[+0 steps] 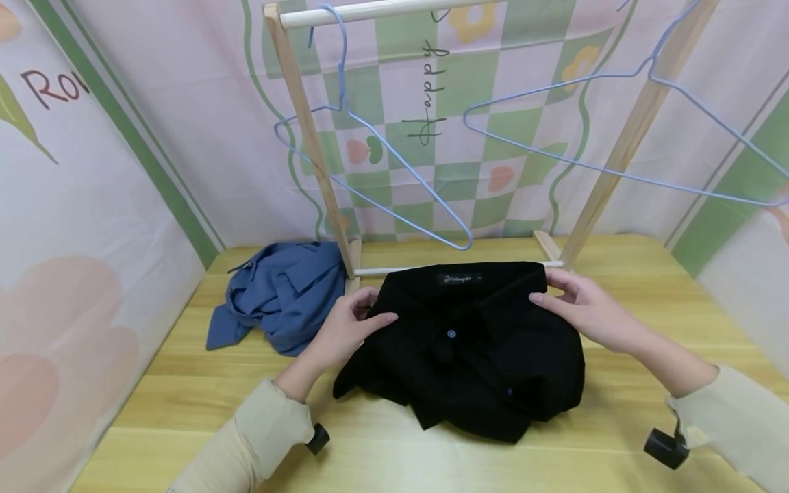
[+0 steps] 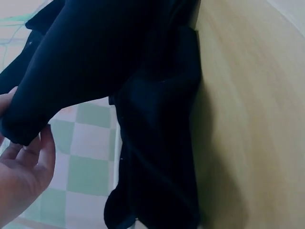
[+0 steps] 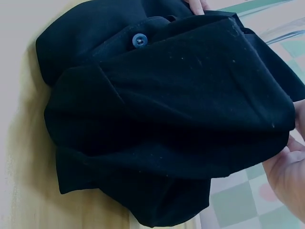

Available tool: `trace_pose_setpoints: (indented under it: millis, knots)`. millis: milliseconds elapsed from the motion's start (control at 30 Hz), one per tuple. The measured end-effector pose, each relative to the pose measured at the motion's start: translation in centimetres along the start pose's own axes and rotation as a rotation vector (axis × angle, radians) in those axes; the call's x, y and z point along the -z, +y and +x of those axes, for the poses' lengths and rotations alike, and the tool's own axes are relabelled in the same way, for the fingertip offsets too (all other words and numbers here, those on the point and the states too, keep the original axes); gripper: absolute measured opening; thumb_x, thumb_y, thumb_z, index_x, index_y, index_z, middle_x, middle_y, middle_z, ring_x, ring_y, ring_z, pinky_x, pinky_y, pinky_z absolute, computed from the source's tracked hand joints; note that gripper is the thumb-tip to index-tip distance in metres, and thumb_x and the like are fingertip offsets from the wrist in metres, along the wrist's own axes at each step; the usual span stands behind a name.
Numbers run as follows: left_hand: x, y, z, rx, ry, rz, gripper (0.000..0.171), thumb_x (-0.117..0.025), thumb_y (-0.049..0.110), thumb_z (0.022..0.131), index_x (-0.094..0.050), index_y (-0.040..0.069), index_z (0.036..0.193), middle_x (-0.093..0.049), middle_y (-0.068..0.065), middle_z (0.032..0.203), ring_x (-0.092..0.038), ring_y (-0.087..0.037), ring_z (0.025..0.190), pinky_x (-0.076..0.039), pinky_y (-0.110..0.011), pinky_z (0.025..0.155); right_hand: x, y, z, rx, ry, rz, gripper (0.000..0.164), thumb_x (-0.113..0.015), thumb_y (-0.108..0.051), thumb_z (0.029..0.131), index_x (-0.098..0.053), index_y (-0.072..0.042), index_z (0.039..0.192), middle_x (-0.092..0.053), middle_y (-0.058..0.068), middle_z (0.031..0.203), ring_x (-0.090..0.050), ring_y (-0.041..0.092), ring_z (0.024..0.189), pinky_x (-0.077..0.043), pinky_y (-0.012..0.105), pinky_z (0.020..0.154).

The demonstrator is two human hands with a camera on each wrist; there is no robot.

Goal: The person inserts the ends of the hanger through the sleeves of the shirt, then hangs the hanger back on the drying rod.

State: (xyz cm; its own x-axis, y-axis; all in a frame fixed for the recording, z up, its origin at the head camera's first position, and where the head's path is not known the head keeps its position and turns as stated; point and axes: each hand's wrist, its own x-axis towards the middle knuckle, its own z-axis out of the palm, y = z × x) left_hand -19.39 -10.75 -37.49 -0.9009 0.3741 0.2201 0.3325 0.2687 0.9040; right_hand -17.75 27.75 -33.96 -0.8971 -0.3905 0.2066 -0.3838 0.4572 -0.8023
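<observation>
A black buttoned shirt is held up by its shoulders over the table, its lower part bunched. Inside its collar a label shows, with a blue button lower down the front. My left hand pinches the left shoulder between thumb and fingers. At the opposite shoulder, my right hand grips the cloth the same way. The left wrist view shows the left fingers at a fold of the black cloth. In the right wrist view, the shirt partly hides the right hand.
A crumpled blue garment lies on the wooden table, left of the shirt. Behind stands a wooden rack. One blue hanger hangs at its left end, another hanger at its right. A patterned curtain backs everything.
</observation>
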Motion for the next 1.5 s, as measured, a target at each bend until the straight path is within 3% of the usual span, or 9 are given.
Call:
trace_pose_setpoints:
  millis: [133,367,600,733,867,1000,1067,1233,1500]
  knots:
    - [0.0,0.4,-0.1,-0.021,0.017,0.015,0.019,-0.075,0.015,0.094,-0.068,0.006,0.110,-0.050,0.000,0.079,-0.044,-0.019,0.075,-0.038,-0.030,0.070,0.1,0.0,-0.1,0.026,0.032,0.011,0.032,-0.054,-0.002,0.106,-0.055,0.010,0.135,-0.056,0.022,0.136,-0.058,-0.009,0.109,-0.051,0.015,0.083]
    - [0.0,1.3,-0.4,-0.057,0.042,0.063,0.018,-0.076,0.017,0.094,-0.070,0.010,0.110,-0.052,0.001,0.078,-0.048,-0.018,0.074,-0.041,-0.030,0.069,0.0,0.1,0.0,0.191,0.079,0.098,0.051,-0.051,0.014,0.100,-0.066,-0.027,0.127,-0.064,-0.018,0.125,-0.065,-0.002,0.103,-0.053,0.015,0.079]
    - [0.3,2.6,-0.5,-0.047,0.057,0.107,0.022,-0.076,0.020,0.094,-0.072,0.013,0.115,-0.068,0.002,0.099,-0.061,-0.017,0.094,-0.049,-0.041,0.089,0.2,-0.1,0.0,0.257,0.116,0.084,0.058,-0.050,0.021,0.096,-0.068,-0.026,0.125,-0.067,-0.017,0.120,-0.066,-0.004,0.102,-0.050,0.011,0.081]
    - [0.4,1.6,-0.3,-0.001,-0.076,0.122,0.016,-0.076,0.024,0.095,-0.069,0.011,0.102,-0.058,0.005,0.082,-0.053,-0.013,0.078,-0.046,-0.033,0.074,-0.1,0.7,-0.3,0.196,0.093,0.075,0.043,-0.054,0.016,0.098,-0.069,-0.017,0.121,-0.064,-0.018,0.121,-0.064,-0.005,0.105,-0.051,0.013,0.082]
    - [0.3,0.1,-0.4,0.079,-0.277,0.189,0.037,-0.078,0.028,0.093,-0.055,-0.001,0.089,-0.043,-0.002,0.073,-0.042,-0.018,0.067,-0.038,-0.030,0.065,-0.5,1.7,-0.9,0.081,0.027,0.043,0.026,-0.055,0.005,0.103,-0.066,-0.006,0.124,-0.063,-0.013,0.123,-0.063,-0.005,0.108,-0.052,0.015,0.082]
    - [0.1,-0.4,-0.7,0.181,-0.408,0.285,0.055,-0.085,0.030,0.086,-0.058,-0.010,0.111,-0.059,-0.017,0.110,-0.056,-0.030,0.100,-0.049,-0.039,0.086,-0.4,2.3,-1.4,-0.040,-0.089,-0.036,0.032,-0.057,-0.009,0.106,-0.058,0.004,0.134,-0.063,0.010,0.129,-0.058,-0.006,0.110,-0.050,0.016,0.086]
    - [0.0,-0.4,-0.8,0.231,-0.458,0.319,0.077,-0.088,0.031,0.082,-0.052,-0.009,0.138,-0.051,-0.020,0.143,-0.049,-0.033,0.129,-0.043,-0.045,0.104,-0.1,2.5,-1.7,-0.070,-0.169,-0.062,0.044,-0.061,-0.012,0.104,-0.050,0.006,0.142,-0.059,0.022,0.135,-0.055,-0.006,0.115,-0.047,0.016,0.090]
    - [-0.1,-0.5,-1.0,0.273,-0.608,0.348,0.106,-0.093,0.024,0.077,-0.031,-0.002,0.158,-0.035,-0.016,0.161,-0.035,-0.030,0.146,-0.032,-0.046,0.117,0.5,2.9,-2.4,-0.043,-0.339,-0.077,0.080,-0.079,-0.012,0.091,-0.033,0.007,0.153,-0.049,0.031,0.145,-0.046,-0.006,0.124,-0.041,0.015,0.097]
    - [-0.2,-0.6,-0.9,0.227,-0.507,0.374,0.082,-0.085,0.010,0.084,-0.042,-0.008,0.151,-0.042,-0.022,0.155,-0.039,-0.035,0.144,-0.038,-0.048,0.113,0.6,3.2,-2.5,0.069,-0.395,-0.061,0.061,-0.077,-0.008,0.092,-0.043,0.001,0.143,-0.054,0.021,0.139,-0.043,-0.011,0.125,-0.041,0.014,0.097]
